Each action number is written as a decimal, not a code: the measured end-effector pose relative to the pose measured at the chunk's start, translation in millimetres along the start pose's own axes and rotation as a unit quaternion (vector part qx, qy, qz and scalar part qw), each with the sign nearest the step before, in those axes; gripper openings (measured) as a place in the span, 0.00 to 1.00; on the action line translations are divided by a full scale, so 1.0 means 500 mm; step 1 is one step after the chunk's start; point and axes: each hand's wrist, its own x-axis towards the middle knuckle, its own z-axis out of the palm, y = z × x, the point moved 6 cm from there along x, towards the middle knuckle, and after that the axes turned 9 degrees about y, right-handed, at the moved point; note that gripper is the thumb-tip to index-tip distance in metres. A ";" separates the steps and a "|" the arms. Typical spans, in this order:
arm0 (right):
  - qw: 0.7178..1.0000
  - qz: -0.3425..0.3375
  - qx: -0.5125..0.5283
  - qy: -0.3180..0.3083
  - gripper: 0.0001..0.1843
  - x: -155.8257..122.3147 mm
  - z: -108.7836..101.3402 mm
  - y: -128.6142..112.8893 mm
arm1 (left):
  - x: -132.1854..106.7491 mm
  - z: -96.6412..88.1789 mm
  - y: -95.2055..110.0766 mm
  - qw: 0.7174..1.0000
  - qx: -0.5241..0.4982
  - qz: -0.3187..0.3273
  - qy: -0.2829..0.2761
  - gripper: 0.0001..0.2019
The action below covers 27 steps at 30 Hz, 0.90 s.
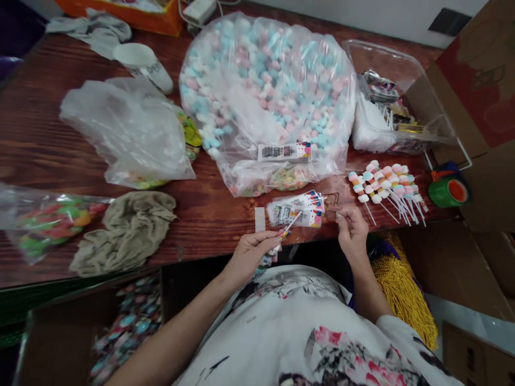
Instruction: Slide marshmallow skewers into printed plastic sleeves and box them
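Note:
My left hand (252, 253) is closed around a marshmallow stick (296, 219), its white end pointing up and to the right. The marshmallow part, apparently in clear wrapping, hangs below the fingers and is partly hidden. My right hand (353, 231) pinches a thin, dark gold strip that looks like a twist tie (332, 210). Just beyond both hands lies a fanned stack of printed clear bags (295, 206), with a few more gold ties (331, 197) at its right end. A pile of marshmallow skewers (386, 182) on white sticks rests to the right of my right hand.
A large bag of marshmallows (265, 80) fills the table's back middle. A clear bin (426, 86) and green tape roll (448, 192) stand right. Left are gummy candy bags (56, 220), a rag (124, 230) and a tipped cup (145, 64). An open box (56, 343) sits below.

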 end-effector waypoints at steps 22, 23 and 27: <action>0.970 -0.180 0.104 -0.125 0.09 -0.046 0.083 -0.204 | -0.002 0.007 0.012 0.995 0.032 0.088 -0.023 0.12; 0.963 -0.213 0.101 -0.133 0.11 -0.056 0.102 -0.222 | -0.004 0.009 0.016 0.994 0.025 0.100 -0.028 0.11; 0.949 -0.281 0.025 -0.138 0.17 -0.081 0.148 -0.231 | -0.010 -0.004 0.017 0.993 -0.008 0.111 -0.032 0.11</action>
